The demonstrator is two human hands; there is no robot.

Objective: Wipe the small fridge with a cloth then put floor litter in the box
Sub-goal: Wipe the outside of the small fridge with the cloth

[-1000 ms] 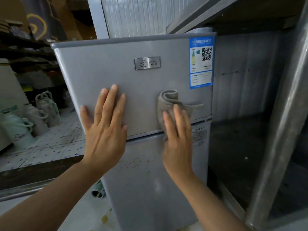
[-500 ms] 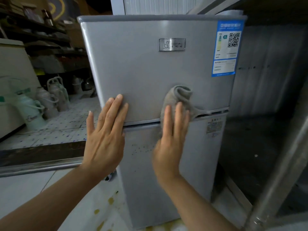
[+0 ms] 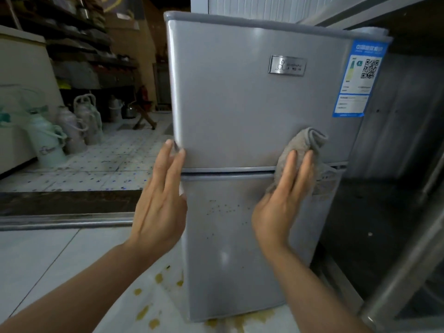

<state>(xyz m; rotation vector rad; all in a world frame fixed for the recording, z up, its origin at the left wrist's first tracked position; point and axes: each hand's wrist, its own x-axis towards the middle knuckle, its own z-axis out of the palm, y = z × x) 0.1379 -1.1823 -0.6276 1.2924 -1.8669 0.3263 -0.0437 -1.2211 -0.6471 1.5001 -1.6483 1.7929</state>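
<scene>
A small silver two-door fridge [image 3: 240, 104] stands in front of me, with a metal badge and a blue label on its upper door. My right hand [image 3: 283, 200] presses a crumpled grey cloth [image 3: 305, 143] flat against the fridge front, over the seam between the two doors. Its fingers are straight. My left hand [image 3: 161, 200] lies with straight fingers at the fridge's left edge, at the height of the seam. Small dark specks dot the lower door. No box or litter is in view.
Yellow-brown stains [image 3: 153, 306] mark the white floor at the fridge's foot. Thermos jugs [image 3: 48, 140] stand on tiled floor at the left, before dark shelves [image 3: 79, 44]. A metal threshold [image 3: 64, 219] crosses the floor. A steel frame [image 3: 408, 260] and dark recess sit to the right.
The view has dropped and shifted left, so the fridge sits further right. My left hand slid from the upper door's face to its left edge. My right hand moved the cloth down onto the seam.
</scene>
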